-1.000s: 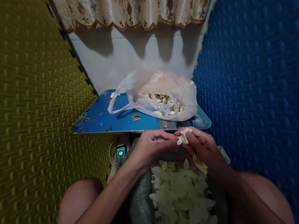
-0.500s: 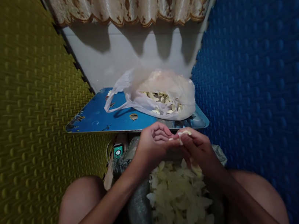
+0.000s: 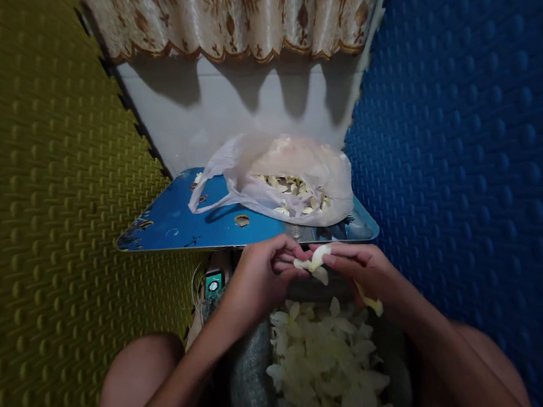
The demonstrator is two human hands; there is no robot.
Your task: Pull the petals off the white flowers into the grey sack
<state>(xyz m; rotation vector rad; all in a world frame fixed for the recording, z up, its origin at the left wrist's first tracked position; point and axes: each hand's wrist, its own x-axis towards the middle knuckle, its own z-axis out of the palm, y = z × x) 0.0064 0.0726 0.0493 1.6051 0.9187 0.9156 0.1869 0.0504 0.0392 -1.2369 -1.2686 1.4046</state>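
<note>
Holds a white flower (image 3: 317, 260) in a narrow pinch between the left hand (image 3: 271, 269) and the right hand (image 3: 367, 267), above a heap of pale blossoms (image 3: 329, 367) between bare knees (image 3: 135, 367), near a blue tabletop (image 3: 202, 216) bearing an open plastic bag (image 3: 324, 164) of cream petals (image 3: 294, 187).

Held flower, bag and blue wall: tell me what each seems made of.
Held flower: soft, matte, petal-like, by its thin, curved pieces; real or artificial, unclear.
Bag: thin plastic, slightly glossy, being creased and partly see-through.
Blue wall: probably matte foam or rubber, given raised bumps and notched edge.
</note>
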